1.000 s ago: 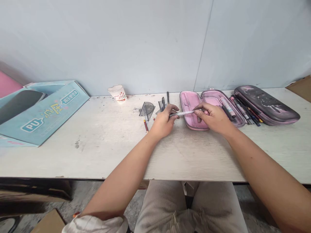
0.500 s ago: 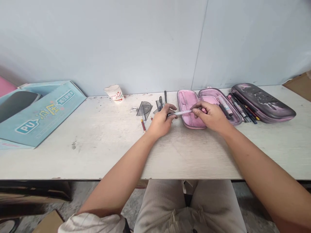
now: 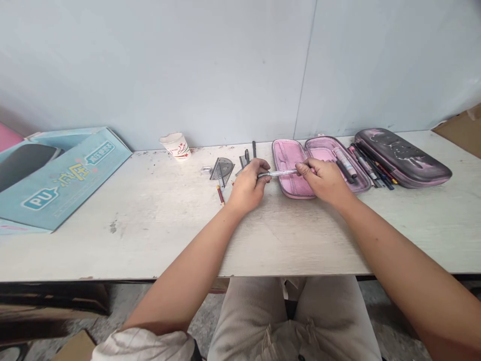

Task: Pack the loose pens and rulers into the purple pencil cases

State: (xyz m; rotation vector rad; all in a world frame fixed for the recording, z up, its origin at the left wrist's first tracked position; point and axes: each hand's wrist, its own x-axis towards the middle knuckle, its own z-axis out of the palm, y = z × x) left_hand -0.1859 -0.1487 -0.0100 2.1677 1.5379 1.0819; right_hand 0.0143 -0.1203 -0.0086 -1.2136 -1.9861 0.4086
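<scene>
Clear plastic pen (image 3: 278,173) held level between both hands, narrow grip at each end. Right hand (image 3: 326,181): thumb and forefinger pinch the barrel. Left hand (image 3: 248,185): fingers closed around the opposite end. Pen sits just above the left half of an open pink fabric pencil case (image 3: 285,150), the right hand partly over the case's near edge. Right half of the case holds a pink-and-white marker (image 3: 344,162) and dark pens. Further right, a black-and-pink glossy pouch (image 3: 402,158) beside a loose row of pens (image 3: 372,168). Left of the left hand: a grey translucent protractor (image 3: 222,169), a red pencil (image 3: 220,195) and slim black pens (image 3: 254,149). Paper cup (image 3: 176,146) near the wall; pale blue cardboard box (image 3: 63,180) at the far left of the worn white table (image 3: 300,235).
</scene>
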